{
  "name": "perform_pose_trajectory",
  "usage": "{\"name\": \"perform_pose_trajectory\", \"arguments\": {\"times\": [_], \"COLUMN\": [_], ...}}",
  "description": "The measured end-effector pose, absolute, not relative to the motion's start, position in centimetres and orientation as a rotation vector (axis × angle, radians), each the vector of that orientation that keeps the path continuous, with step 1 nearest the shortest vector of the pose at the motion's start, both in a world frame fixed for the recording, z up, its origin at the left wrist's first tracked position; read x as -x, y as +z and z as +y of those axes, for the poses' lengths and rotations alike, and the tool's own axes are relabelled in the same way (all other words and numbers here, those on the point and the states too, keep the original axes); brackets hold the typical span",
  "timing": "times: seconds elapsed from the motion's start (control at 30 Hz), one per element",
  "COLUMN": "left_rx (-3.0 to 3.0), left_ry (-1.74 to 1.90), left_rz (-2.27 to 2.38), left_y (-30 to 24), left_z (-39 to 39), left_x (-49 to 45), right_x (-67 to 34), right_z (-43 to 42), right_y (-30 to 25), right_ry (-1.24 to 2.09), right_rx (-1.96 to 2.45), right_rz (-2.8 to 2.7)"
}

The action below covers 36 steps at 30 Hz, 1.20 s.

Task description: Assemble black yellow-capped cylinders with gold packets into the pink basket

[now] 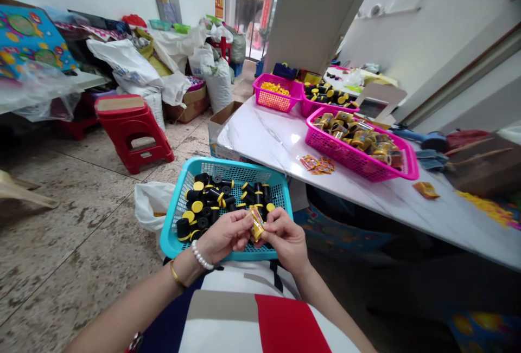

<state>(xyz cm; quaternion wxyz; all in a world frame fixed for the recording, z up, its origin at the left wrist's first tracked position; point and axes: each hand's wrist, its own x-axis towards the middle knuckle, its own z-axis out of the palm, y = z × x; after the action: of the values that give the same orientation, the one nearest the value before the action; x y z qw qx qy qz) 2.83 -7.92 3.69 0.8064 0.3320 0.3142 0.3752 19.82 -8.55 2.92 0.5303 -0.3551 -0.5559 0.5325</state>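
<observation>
Left hand (226,232) and right hand (288,238) are both pinching one yellow printed wrapper (256,224), holding it over blue basket's (240,164) near side. Black cylinders (214,194) are lying inside; pink basket (345,159) is sitting on tabletop (264,130), holding gold-wrapped pieces (360,137).

On my left wrist (187,266) I wear a white bead bracelet (199,256) and, above it, a thin gold-coloured bangle (176,276). My top (260,323) has white, grey and red blocks; dark blue cloth (169,318) shows beside it.

1 red stool (120,130) stands on the floor (81,266) near bulging white sacks (218,86).
</observation>
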Motion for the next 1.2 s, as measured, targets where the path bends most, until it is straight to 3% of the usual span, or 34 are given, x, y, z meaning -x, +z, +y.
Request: {"name": "perform_pose_trajectory", "arguments": {"times": [0.13, 0.43, 0.9, 1.07, 1.2], "left_rx": [-0.681, -0.566, -0.639, -0.684, -0.75], "left_ry": [0.822, 0.85, 0.859, 1.055, 1.151], "left_rz": [0.706, 0.652, 0.829, 1.014, 1.221], "left_y": [3.2, 3.0, 3.0, 4.5, 4.2], "left_z": [-7.9, -8.0, -8.0, -8.0, -8.8], "left_x": [-3.1, -3.2, -2.9, 0.4, 2.9], "right_x": [-19.7, -20.2, -19.2, -22.5, -26.2], "right_z": [-8.7, -8.0, -7.6, -4.6, -3.2], "right_y": [2.4, 2.8, 2.1, 4.0, 5.5], "right_ry": [1.294, 0.946, 1.144, 1.306, 1.235], "right_rx": [0.869, 0.893, 1.135, 1.115, 1.25], "right_rz": [-1.301, -1.615, -1.567, -1.073, -1.232]}}
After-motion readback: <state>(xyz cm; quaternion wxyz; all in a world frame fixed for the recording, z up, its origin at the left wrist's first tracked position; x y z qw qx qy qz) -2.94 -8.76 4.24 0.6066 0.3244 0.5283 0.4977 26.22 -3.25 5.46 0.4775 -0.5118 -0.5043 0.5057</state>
